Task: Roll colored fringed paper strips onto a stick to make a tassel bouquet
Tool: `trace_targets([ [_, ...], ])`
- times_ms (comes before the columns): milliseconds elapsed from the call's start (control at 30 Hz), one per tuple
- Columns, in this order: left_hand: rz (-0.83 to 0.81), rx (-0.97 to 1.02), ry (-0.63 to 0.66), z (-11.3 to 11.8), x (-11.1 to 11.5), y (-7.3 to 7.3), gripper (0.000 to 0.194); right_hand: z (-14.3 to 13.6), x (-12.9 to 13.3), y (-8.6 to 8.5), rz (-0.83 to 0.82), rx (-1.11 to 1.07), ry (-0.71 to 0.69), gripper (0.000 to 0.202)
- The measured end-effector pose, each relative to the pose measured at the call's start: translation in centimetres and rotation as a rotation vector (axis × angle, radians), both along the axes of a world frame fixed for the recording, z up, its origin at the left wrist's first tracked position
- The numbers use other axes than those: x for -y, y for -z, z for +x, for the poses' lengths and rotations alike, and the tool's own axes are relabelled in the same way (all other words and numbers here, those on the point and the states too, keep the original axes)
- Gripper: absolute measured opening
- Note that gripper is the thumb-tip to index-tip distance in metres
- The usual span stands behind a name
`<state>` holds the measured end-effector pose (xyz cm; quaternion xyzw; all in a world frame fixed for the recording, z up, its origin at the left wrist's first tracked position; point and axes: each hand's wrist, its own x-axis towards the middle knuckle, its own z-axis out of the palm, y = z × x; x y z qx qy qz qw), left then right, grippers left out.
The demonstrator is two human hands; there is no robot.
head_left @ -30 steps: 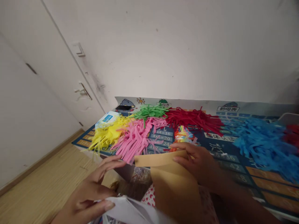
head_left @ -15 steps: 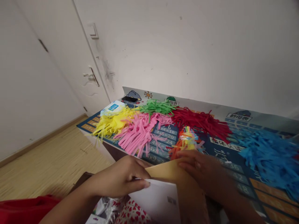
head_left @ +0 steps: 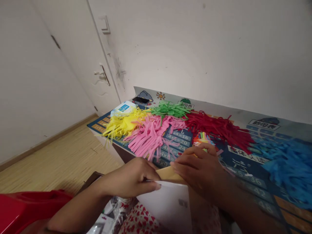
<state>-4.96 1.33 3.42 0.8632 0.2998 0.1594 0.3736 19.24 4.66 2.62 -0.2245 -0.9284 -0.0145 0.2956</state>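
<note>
My left hand (head_left: 135, 178) pinches the top edge of a white card (head_left: 168, 204) together with a tan paper sheet (head_left: 169, 174) behind it. Pressed against the right part of the tan sheet are the fingers of my right hand (head_left: 201, 172). Behind my right hand lies a small multicolored bundle of strips (head_left: 203, 138), partly hidden. Yellow strips (head_left: 125, 125), pink strips (head_left: 147, 136), green strips (head_left: 170, 110), red strips (head_left: 218, 128) and blue strips (head_left: 290, 165) lie in piles on the printed table cover (head_left: 182, 138).
A white and blue packet (head_left: 123, 108) and a black phone (head_left: 140, 99) lie at the table's back left. Low at left is a red plastic object (head_left: 29, 208). Clear-wrapped items (head_left: 119, 208) sit below my left forearm. A white door (head_left: 83, 48) stands beyond.
My right hand has moved left and down along the tan sheet, which now shows less above the white card. The view has shifted slightly, and more of the red plastic object shows.
</note>
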Motion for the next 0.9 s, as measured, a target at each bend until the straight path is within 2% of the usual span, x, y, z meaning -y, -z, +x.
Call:
trace_targets([
  [200,-0.041,0.065,-0.014,0.1,-0.5,0.2,0.041,0.0,0.1,0.8,0.110,0.000,-0.031,0.025],
  [300,-0.050,0.049,-0.006,0.0,-0.7,0.4,0.039,-0.2,-0.3,1.1,0.093,-0.064,-0.036,0.023],
  [400,-0.068,0.050,-0.006,-0.2,-0.8,0.7,0.037,0.7,-0.7,1.4,-0.106,-0.205,-0.047,0.017],
  [500,-0.087,0.067,-0.016,-0.6,-0.9,1.0,0.038,2.4,0.1,2.0,-0.390,-0.428,0.084,0.016],
  [600,-0.101,0.081,-0.043,-0.7,-0.9,1.2,0.039,2.9,2.7,3.5,-0.415,-0.541,0.310,0.043],
  [667,-0.107,0.083,-0.063,-0.5,-1.0,1.3,0.038,1.8,4.6,4.8,-0.394,-0.540,0.393,0.057],
  [767,-0.094,0.075,-0.092,0.0,-1.0,1.3,0.037,-0.8,6.0,6.0,-0.454,-0.606,0.426,0.063],
  [900,-0.107,0.077,-0.136,0.9,-0.7,1.4,0.037,-2.0,5.4,5.2,-0.602,-0.721,0.380,0.070],
])
